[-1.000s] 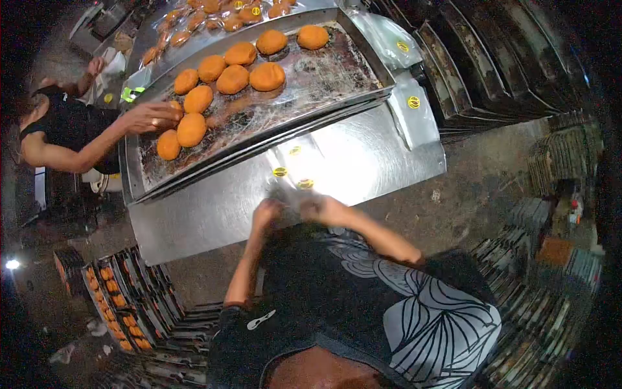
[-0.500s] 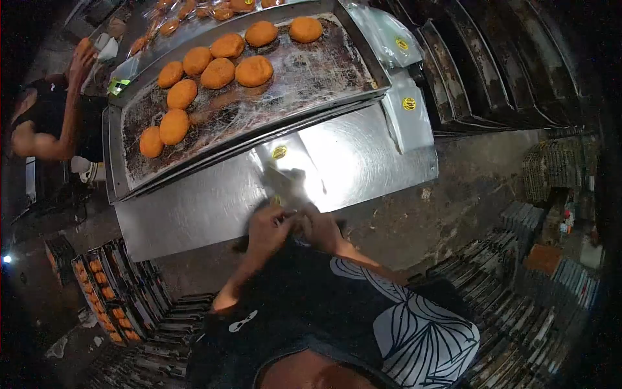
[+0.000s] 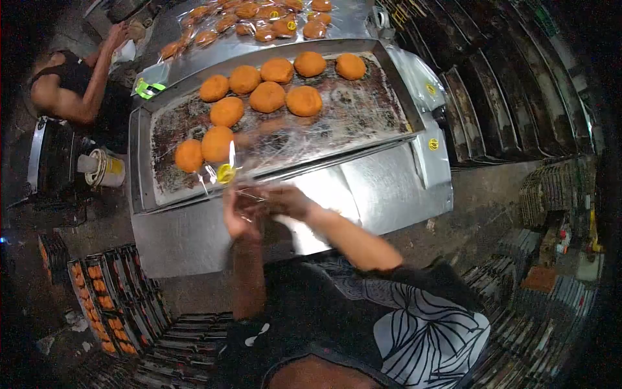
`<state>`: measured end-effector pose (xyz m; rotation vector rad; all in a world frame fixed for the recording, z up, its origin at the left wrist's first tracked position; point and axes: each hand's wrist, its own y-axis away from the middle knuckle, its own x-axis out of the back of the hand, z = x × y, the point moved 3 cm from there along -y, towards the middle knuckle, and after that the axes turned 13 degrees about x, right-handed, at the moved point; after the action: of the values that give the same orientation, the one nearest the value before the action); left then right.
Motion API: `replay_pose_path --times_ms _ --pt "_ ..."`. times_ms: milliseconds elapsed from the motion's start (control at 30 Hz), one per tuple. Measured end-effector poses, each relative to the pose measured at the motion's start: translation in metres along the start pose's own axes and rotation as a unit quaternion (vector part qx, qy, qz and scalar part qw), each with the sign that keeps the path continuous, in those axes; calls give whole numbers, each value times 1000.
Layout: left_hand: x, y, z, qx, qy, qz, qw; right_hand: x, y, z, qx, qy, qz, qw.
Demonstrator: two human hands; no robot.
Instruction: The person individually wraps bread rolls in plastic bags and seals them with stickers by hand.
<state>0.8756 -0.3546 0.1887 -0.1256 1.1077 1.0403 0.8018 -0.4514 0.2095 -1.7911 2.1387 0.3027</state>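
A clear plastic bag with a yellow label [image 3: 225, 173] stands up from my two hands, over the near edge of the metal tray [image 3: 139, 162]. My left hand [image 3: 238, 211] is closed on the bag from the left. Beside it my right hand [image 3: 288, 201], blurred by motion, also has its fingers closed at the bag's lower part. Whether anything is inside the bag is hard to tell. Several round orange-brown buns [image 3: 267, 97] lie on the tray, the closest one [image 3: 218, 144] just above the bag.
Bagged buns [image 3: 259, 19] lie behind the tray. More clear bags [image 3: 431, 146] rest at the right of the metal table [image 3: 188, 246]. A co-worker [image 3: 71, 91] is at the upper left, near a bucket [image 3: 107, 170]. Racks of trays [image 3: 107, 298] stand lower left.
Both hands have moved up and left from near my chest to the tray's near edge, bringing the bag along. The view has shifted, showing more bagged buns behind the tray.
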Motion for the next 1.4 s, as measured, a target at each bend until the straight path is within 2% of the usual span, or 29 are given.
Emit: replay_pose_path --times_ms 67,100,133,167,233,300,367,433,500,533,567,600,633,700,767,833,867,900,967,1033,1100,1133,1167,1233,1267,1300,1333,1367,1400 --pt "24 -17 31 41 39 23 998 27 -49 -50 117 358 26 926" --pt "21 -17 43 37 39 25 998 70 -88 -29 232 549 77 799" --pt "11 -13 57 8 50 21 999 96 -123 -29 175 790 38 586" --pt "7 -13 69 -23 61 15 998 137 -151 0 111 820 8 561" --pt "17 -18 89 -20 79 15 997 178 -186 17 43 785 -63 614" --pt "24 -21 110 -53 122 -7 991 163 -192 23 78 629 114 765" --pt "39 -32 123 -74 139 -18 987 71 -133 -7 224 650 212 694" --pt "40 -44 122 -77 179 54 979 -20 -80 -30 380 662 186 618" --pt "24 -44 89 -46 171 20 984 -58 -58 -23 454 571 117 674" --pt "9 -33 77 -302 -86 41 949 -71 -54 -32 452 575 132 669" --pt "-9 -16 61 -522 -329 41 786 -71 -48 -40 433 586 182 661" --pt "-17 -5 51 -503 -332 26 798 -66 -31 -37 383 567 199 701" --pt "-29 2 47 -326 -264 -48 906 -65 -13 -33 335 542 214 740" --pt "-52 9 37 49 -95 -175 979 -64 1 -40 346 566 269 698" --pt "-38 6 9 64 -90 -170 979 -57 6 -47 359 579 314 661" --pt "-46 15 -13 105 -125 -92 982 -38 7 -48 277 535 305 738" --pt "-64 28 -12 263 24 39 964 -32 18 -44 255 481 310 779" --pt "-48 26 -22 260 21 39 965 -25 28 -41 232 426 319 814" --pt "-15 24 -53 278 -168 -141 935 -1 62 -60 200 542 361 732" --pt "-7 38 -80 260 -407 -193 854 80 57 -45 170 360 283 872" --pt "-25 62 -104 199 -632 -256 704 97 45 -140 88 554 327 761" --pt "4 54 -124 197 -632 -258 704 100 26 -166 232 539 341 734" --pt "54 33 -157 107 -697 -240 667 98 14 -182 371 514 347 691" --pt "27 45 -149 -124 -783 -170 585 97 21 -169 406 576 307 640" --pt "54 35 -158 -64 -771 -161 612 90 30 -153 432 629 268 588" --pt "67 28 -162 -35 -763 -155 626 89 59 -124 140 585 281 747" --pt "79 21 -167 -7 -755 -148 639 100 86 -87 7 552 283 784" --pt "79 22 -168 0 -774 -97 625 121 114 -29 -60 600 304 738" --pt "79 24 -168 8 -793 -44 608 130 136 12 -217 622 265 704"
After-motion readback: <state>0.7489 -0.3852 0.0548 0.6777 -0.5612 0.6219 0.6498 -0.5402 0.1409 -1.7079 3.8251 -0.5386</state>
